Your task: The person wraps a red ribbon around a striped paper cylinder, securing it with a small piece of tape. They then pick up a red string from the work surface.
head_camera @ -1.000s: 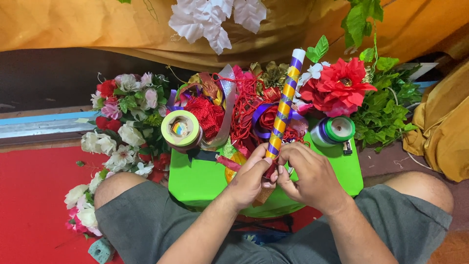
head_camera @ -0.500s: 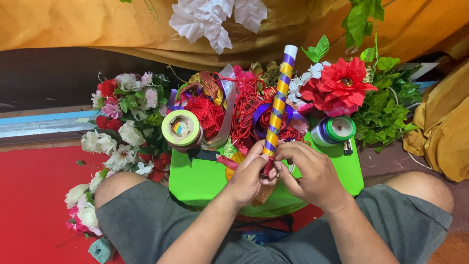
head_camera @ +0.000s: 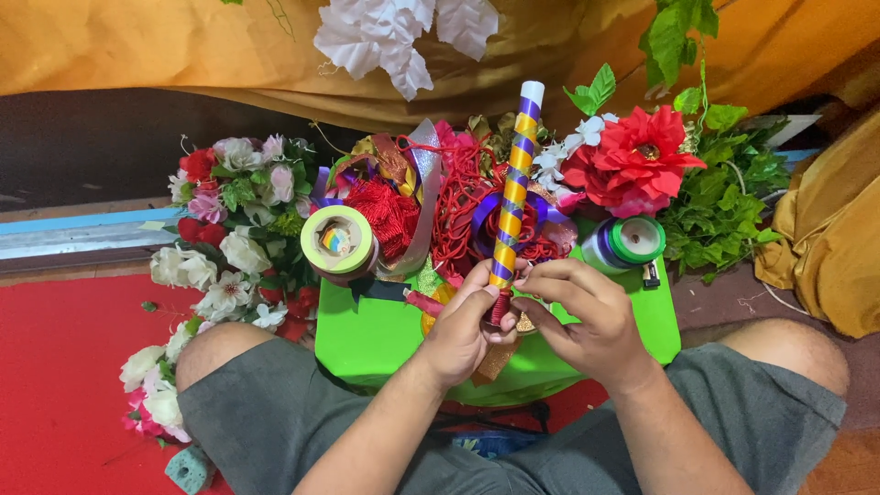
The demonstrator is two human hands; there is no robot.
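Two hands are pinched together at the bottom of a stick wrapped in purple and gold ribbon (head_camera: pixel 513 188). The left hand (head_camera: pixel 463 330) has its fingers closed round the lower end of the stick, holding it upright with a slight tilt, while the right hand (head_camera: pixel 587 321) has its fingertips (head_camera: pixel 536 284) curled in against the same spot, touching the wrap. All this sits over a bright green box (head_camera: pixel 367 335) on the person's lap. Just behind are a ribbon spool (head_camera: pixel 337 241) on the left, a green tape roll (head_camera: pixel 632 240) on the right, tangled red ribbon (head_camera: pixel 458 211) between, and fake flowers (head_camera: pixel 229 229) all round, including a big red flower (head_camera: pixel 642 156).
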